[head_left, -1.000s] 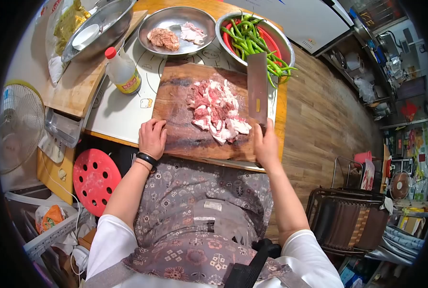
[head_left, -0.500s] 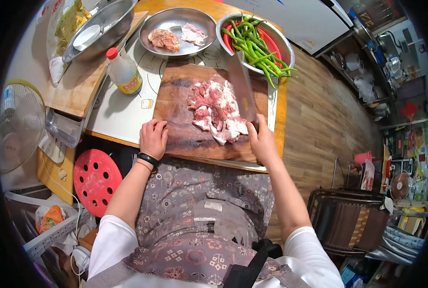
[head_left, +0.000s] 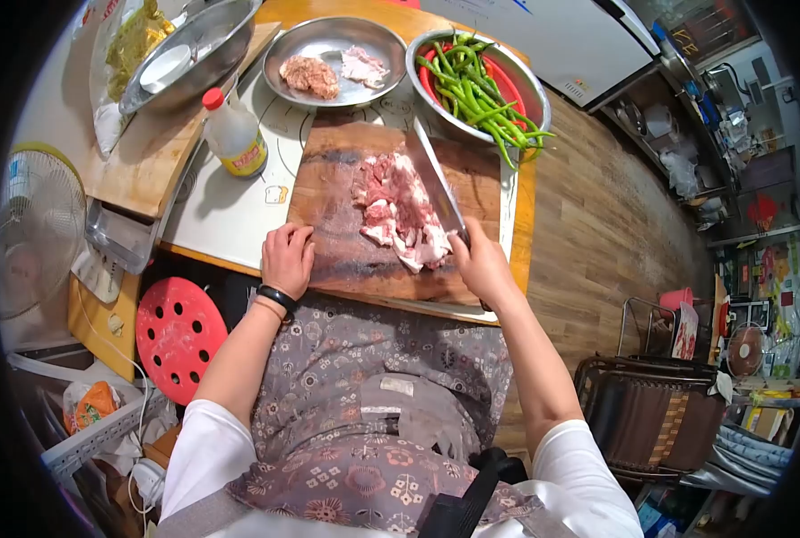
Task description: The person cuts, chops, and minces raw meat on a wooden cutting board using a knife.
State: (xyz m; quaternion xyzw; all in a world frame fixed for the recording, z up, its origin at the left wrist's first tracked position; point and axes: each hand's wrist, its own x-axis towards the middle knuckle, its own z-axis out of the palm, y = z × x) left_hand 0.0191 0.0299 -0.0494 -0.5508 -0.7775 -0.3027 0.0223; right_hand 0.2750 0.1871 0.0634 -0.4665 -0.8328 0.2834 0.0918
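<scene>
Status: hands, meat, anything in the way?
Right hand gripping cleaver, blade along right side of raw meat. Left hand at near left corner of cutting board. Meat heaped mid-board. Nothing visibly blocking the blade.

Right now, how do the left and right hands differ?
The left hand rests at the left edge of the cutting board; the right hand grips the cleaver. The left hand has a dark band at its wrist; the right hand shows none. Both are ungloved.

big rectangular steel cleaver [head_left: 439, 182], tilted at the right side of a kinda messy pink-and-white raw meat pile [head_left: 385, 199], dark-streaked brown wooden chopping board [head_left: 326, 193] flat underneath
</scene>
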